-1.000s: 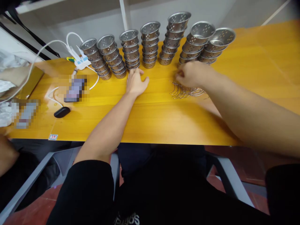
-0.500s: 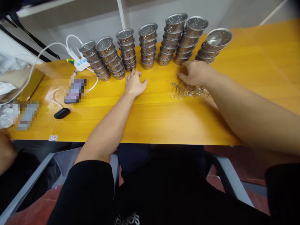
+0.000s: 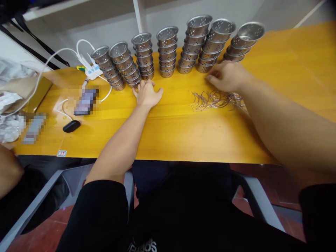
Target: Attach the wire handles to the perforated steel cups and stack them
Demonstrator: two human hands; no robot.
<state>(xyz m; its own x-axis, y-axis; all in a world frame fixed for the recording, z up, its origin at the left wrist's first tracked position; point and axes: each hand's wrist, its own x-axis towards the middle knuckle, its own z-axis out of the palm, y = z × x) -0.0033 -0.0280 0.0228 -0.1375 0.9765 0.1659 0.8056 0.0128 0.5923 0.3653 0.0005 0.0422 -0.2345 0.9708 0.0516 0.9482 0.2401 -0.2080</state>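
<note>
My left hand (image 3: 148, 93) rests on the table with its fingers spread, holding nothing. Its fingertips lie at the foot of the second stack of perforated metal cups (image 3: 127, 64) and the third stack (image 3: 143, 56) from the left. At the right, my right hand (image 3: 231, 75) is loosely curled, thumb and forefinger apart, with no object visible between them. Its back meets the base of the rightmost cup stack (image 3: 243, 42) in the picture; whether they touch I cannot tell. Thin curved metal wires (image 3: 214, 100) lie in a loose heap just below that hand, partly covered by it.
Several more cup stacks (image 3: 167, 52) form a row along the back of the yellow table (image 3: 170, 134). On the left are a phone (image 3: 86, 102), a black oval object (image 3: 71, 126), a white power strip (image 3: 93, 71) with cables, and plastic bags (image 3: 12, 127). Another person's arm (image 3: 9, 168) shows at far left.
The rightmost cup stack has shifted back and slightly right, with my right hand moving the same way. My left hand has slid slightly left, its fingers spreading wider.
</note>
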